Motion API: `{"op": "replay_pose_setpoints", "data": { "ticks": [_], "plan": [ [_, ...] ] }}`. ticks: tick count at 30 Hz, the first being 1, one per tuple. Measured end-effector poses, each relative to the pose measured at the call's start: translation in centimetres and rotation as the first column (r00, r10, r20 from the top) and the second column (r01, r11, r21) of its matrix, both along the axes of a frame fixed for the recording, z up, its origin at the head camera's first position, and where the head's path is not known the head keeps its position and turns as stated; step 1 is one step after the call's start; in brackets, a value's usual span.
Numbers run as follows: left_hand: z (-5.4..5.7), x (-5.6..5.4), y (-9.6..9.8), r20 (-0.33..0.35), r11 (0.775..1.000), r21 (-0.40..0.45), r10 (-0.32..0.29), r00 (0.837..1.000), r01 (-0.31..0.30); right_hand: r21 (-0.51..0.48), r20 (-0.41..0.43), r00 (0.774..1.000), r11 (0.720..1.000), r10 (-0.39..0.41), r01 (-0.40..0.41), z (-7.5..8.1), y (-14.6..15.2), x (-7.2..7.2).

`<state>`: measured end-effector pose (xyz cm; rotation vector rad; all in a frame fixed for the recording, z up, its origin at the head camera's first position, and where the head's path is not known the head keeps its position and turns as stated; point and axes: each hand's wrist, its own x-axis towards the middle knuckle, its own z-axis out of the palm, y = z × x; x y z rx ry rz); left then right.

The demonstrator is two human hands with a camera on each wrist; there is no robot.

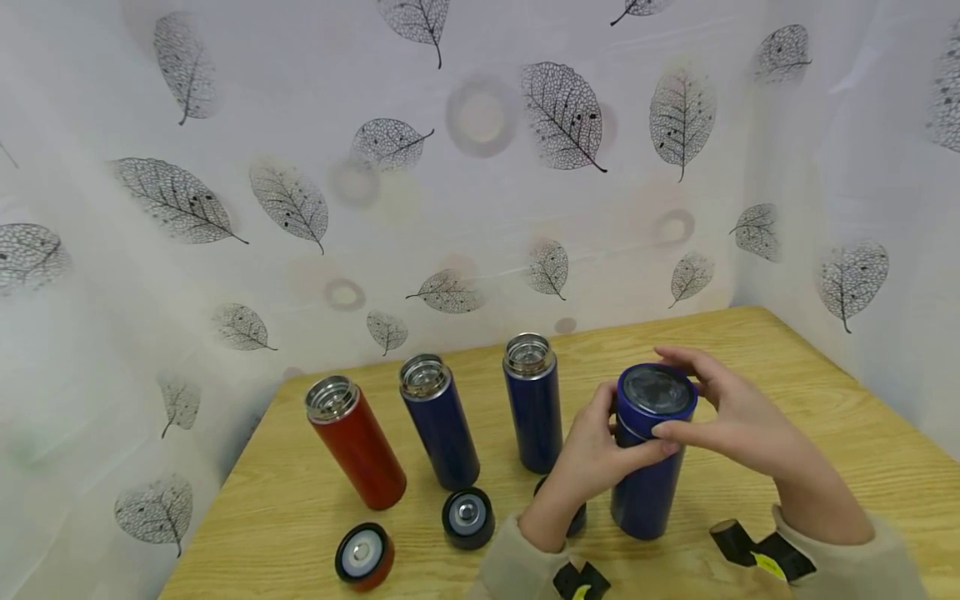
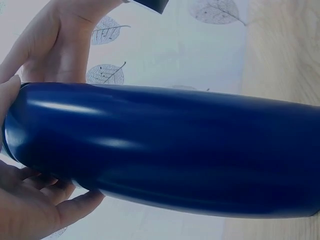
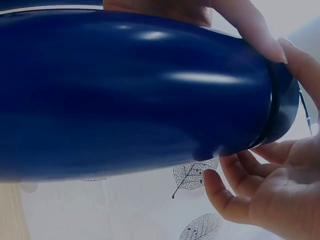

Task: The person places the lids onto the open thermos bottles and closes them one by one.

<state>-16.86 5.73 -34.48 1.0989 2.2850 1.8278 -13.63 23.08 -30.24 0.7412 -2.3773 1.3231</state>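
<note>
Four bottles on the table (image 1: 795,392): one red, three blue, all standing. Held bottle (image 1: 647,492) is blue, rightmost of the row and closest to the person; upright or nearly so, base apparently down on the wood. Blue lid (image 1: 658,392) sits on its top, dark glossy disc in the centre, narrow seam between lid and body.

Both hands grasping. Left hand (image 1: 588,458) wraps the upper body from the left, thumb across the front just under the seam. Right hand (image 1: 731,417) grips the lid from the right, thumb at its front lower edge, fingers reaching round the far side. Thumbs lie close together. Wrist views: glossy blue side, fingers curled about the top end.

To the left, three uncapped bottles, bright steel necks showing: red bottle (image 1: 363,458) farthest left, middle blue bottle (image 1: 446,437) beside it, then another blue bottle (image 1: 536,417), nearest the held one.

Loose lids lie in front, on the near side: red-sided lid (image 1: 363,557) with pale inner face up; dark lid (image 1: 468,517) by the foot of the middle blue bottle; third lid (image 1: 578,522) mostly hidden behind the left wrist.

Leaf-printed white sheeting (image 1: 300,83) hangs behind and at both sides. Pale sleeves (image 1: 855,554), black gear at each cuff.
</note>
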Motion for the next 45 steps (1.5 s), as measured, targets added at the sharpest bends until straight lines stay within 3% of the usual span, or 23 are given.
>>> {"op": "replay_pose_setpoints", "data": {
  "ticks": [4, 7, 10, 14, 18, 26, 33, 41, 45],
  "plan": [
    [0.0, 0.0, 0.0, -0.017, 1.0, -0.009, 0.002, 1.0, -0.002, 0.039, -0.021, 0.998, 0.997, -0.067, 0.067, -0.1, -0.2, -0.1],
    [0.0, 0.1, 0.0, -0.013, 1.0, -0.011, 0.0, 1.0, 0.0, 0.049, -0.024, 0.998, 0.998, -0.05, 0.051, -0.2, -0.1, -0.1],
    [0.0, 0.1, 0.0, 0.009, 1.0, -0.002, -0.009, 1.0, 0.009, 0.018, -0.034, 0.998, 0.998, 0.057, -0.057, -0.2, 0.2, -0.2],
    [0.0, 0.1, 0.0, 0.033, 1.0, 0.006, -0.019, 0.999, 0.018, -0.048, -0.053, 0.968, 0.968, 0.243, -0.246, -0.3, 0.7, -0.5],
    [0.1, 0.1, 0.0, 0.034, 1.0, 0.003, -0.016, 0.999, 0.016, -0.057, -0.058, 0.954, 0.953, 0.293, -0.296, -0.3, 0.8, -0.6],
    [0.1, 0.1, 0.0, 0.021, 1.0, 0.005, -0.001, 1.0, 0.001, -0.032, -0.021, 0.975, 0.974, 0.223, -0.224, -0.1, 0.6, -0.4],
    [0.0, 0.2, 0.2, 0.005, 1.0, 0.019, 0.021, 1.0, -0.021, -0.017, 0.033, 0.997, 0.998, 0.066, -0.066, -0.2, 0.2, -0.1],
    [0.0, 0.2, 0.4, -0.002, 0.997, 0.036, 0.062, 0.998, -0.061, 0.039, 0.024, 0.998, 0.997, -0.061, 0.06, -0.1, -0.5, 0.0],
    [0.0, 0.1, 0.1, 0.046, 1.0, 0.014, 0.028, 0.999, -0.028, 0.059, 0.024, 0.999, 0.997, -0.047, 0.045, -0.1, -0.4, -0.1]
  ]
}}
